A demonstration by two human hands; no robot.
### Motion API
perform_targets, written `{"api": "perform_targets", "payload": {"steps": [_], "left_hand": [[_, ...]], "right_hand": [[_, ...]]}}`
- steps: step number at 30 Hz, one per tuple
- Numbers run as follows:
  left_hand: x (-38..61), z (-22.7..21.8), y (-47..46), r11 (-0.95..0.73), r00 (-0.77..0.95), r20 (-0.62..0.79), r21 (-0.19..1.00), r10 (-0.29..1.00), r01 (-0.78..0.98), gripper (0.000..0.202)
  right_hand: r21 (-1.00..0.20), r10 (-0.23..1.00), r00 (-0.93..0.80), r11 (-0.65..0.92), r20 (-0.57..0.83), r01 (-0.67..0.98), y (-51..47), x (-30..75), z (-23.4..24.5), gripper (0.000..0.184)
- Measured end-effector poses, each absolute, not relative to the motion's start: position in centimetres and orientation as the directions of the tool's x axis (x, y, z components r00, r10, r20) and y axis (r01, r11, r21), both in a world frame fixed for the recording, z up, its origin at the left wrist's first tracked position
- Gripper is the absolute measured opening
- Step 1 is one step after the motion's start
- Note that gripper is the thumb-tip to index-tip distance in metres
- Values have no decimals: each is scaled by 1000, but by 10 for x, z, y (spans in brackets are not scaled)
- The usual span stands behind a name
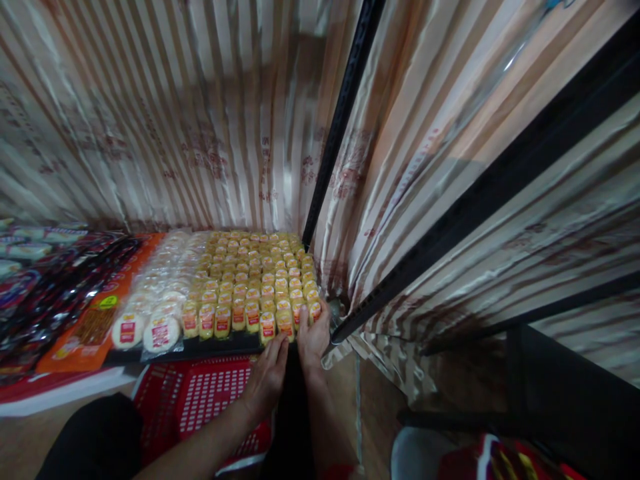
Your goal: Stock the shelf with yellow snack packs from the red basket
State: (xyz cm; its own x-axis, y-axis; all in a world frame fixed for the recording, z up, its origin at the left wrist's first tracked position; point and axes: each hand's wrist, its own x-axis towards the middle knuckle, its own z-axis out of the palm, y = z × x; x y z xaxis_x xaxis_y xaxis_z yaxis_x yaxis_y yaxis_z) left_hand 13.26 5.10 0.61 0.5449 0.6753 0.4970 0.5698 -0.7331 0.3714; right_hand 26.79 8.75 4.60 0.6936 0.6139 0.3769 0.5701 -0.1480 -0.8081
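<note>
Rows of small yellow packets with red labels (pixel 250 287) fill a black shelf (pixel 200 348). My right hand (pixel 314 337) rests at the front right corner of those rows, fingers curled round the end packet (pixel 315 310). My left hand (pixel 267 377) hangs just below the shelf's front edge, fingers stretched out and together, touching nothing I can make out. Both forearms reach up from the bottom of the head view.
Round white packets (pixel 150 330) lie left of the yellow ones, then orange (pixel 93 327) and dark snack bags (pixel 45 293). A red plastic basket (pixel 200 400) sits below the shelf. Striped plastic sheeting (pixel 200 133) and black shelf posts (pixel 345 113) close in the back and right.
</note>
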Motion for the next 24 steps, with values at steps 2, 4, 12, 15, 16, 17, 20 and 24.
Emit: {"api": "perform_targets", "payload": {"steps": [2, 4, 12, 15, 16, 17, 20, 24], "left_hand": [[133, 5, 52, -733, 542, 503, 358, 673, 578, 45], [133, 4, 52, -729, 544, 495, 361, 678, 581, 47], [131, 6, 51, -727, 548, 479, 412, 686, 549, 54], [131, 5, 50, -714, 537, 472, 422, 699, 558, 55], [131, 4, 51, -713, 537, 470, 427, 700, 556, 54], [131, 4, 51, -712, 535, 470, 432, 702, 554, 54], [131, 2, 54, -707, 517, 485, 436, 706, 557, 53], [130, 9, 59, -716, 501, 520, 408, 692, 567, 47]], "right_hand": [[-810, 631, 691, -164, 352, 563, 90, 270, 44, 64], [-781, 656, 651, -147, 382, 607, 92, 272, 42, 68], [-659, 706, 547, -151, 450, 737, 96, 268, 41, 69], [-670, 686, 566, -153, 458, 727, 98, 266, 39, 69], [-670, 678, 570, -153, 464, 727, 98, 266, 39, 69], [-667, 670, 574, -154, 472, 729, 99, 265, 39, 68], [-653, 670, 564, -154, 482, 741, 98, 264, 40, 65], [-652, 693, 551, -153, 465, 743, 98, 264, 38, 68]]}}
